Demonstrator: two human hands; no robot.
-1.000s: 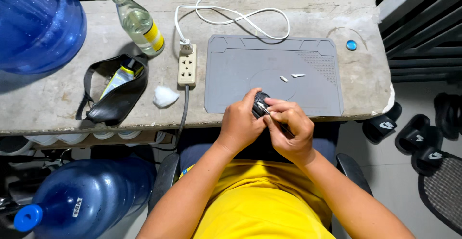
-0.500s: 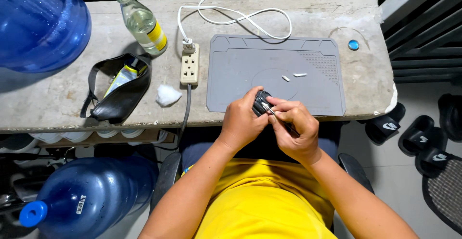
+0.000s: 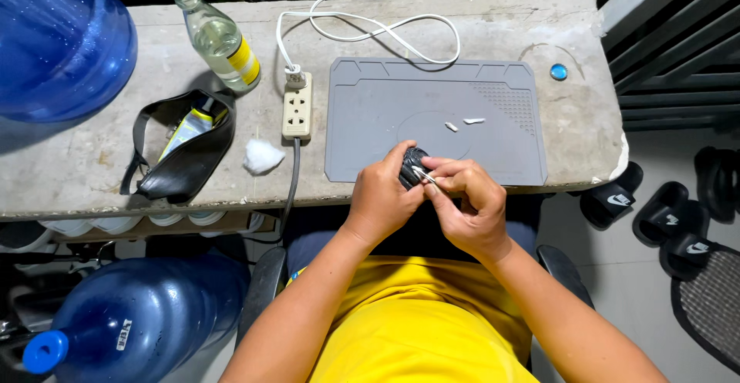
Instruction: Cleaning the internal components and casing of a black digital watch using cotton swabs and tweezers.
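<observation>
Left to right across the concrete worktop (image 3: 92,175): big blue water jug (image 3: 58,40) at the far-left corner, second blue jug (image 3: 131,321) on the floor below the front edge. Clear glass bottle (image 3: 218,38) with yellow label lies tilted near the back edge. Black pouch (image 3: 185,156) sits open towards the front edge, with a white cotton wad (image 3: 262,155) just beside it. White power strip (image 3: 297,105) mid-worktop, its white cable (image 3: 370,25) looping along the back edge.

Grey work mat (image 3: 385,121) covers the centre-right, reaching the front edge. Two small white bits (image 3: 462,123) lie on it, well apart from the hands. Small blue cap (image 3: 559,72) near the back-right corner, off the mat.

Left hand (image 3: 381,198) is closed around a small black device (image 3: 412,169), held just over the mat's front edge, above the lap. Right hand (image 3: 470,202) pinches a thin metal tool (image 3: 425,175), fingers tight, tip touching the device. Can't tell whether the tip is in a seam or on a screw; too small.

Judgement: work step looks like prying or picking at the device, mid-way, nothing visibly separated from the body in hand. Next move calls for a steady left-hand clamp, small controlled leverage from the right, and keeping it over the mat so loose parts land there, not on the floor.
</observation>
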